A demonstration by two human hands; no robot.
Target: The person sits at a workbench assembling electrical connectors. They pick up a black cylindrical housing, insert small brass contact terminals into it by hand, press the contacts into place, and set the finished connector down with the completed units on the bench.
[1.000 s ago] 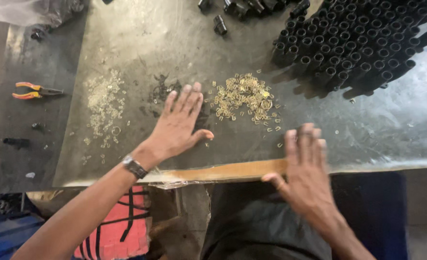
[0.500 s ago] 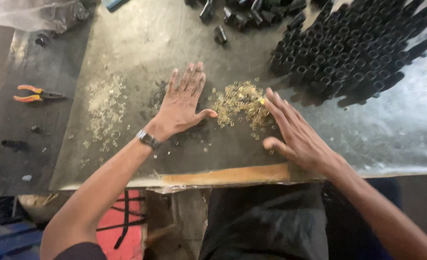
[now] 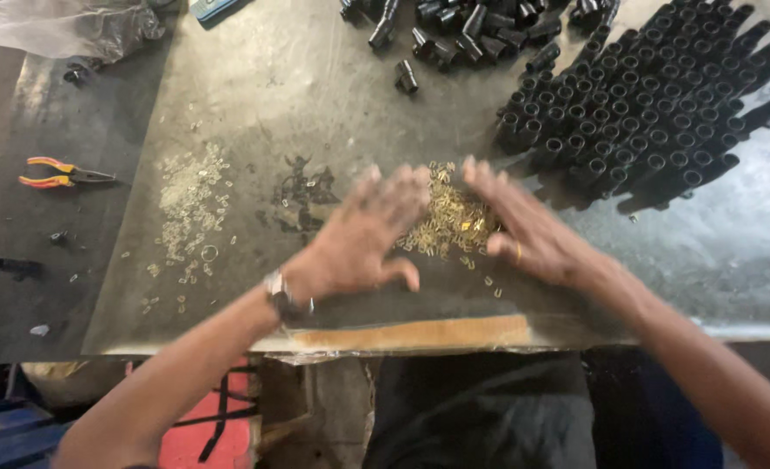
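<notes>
Brass-coloured small rings (image 3: 453, 221) sit heaped mid-table (image 3: 315, 95), my left hand (image 3: 359, 243) and right hand (image 3: 528, 230) flat on either side, fingers spread, nothing clamped, walling the heap so it stays bunched. Black tubes (image 3: 654, 104) stand packed upright far right; pale loose rings (image 3: 189, 204) and pliers (image 3: 63, 172) lie left, well apart.

Heap of small shiny gold-yellow metal rings (image 3: 451, 221): brassy, glinting. Scatter of small pale, near-clear rings (image 3: 189, 204): whitish against the surface. Flat metal table top (image 3: 298, 113): dull grey, mottled with dark smudges. Short plastic tubes standing in a packed block (image 3: 654, 104): matte black, open ends forming a dotted pattern. Pliers (image 3: 65, 173): orange and yellow handles, dark jaws. Wooden strip along the table's near edge (image 3: 420, 333): tan-orange. Wristwatch on the left wrist (image 3: 282, 297): dark band.
</notes>
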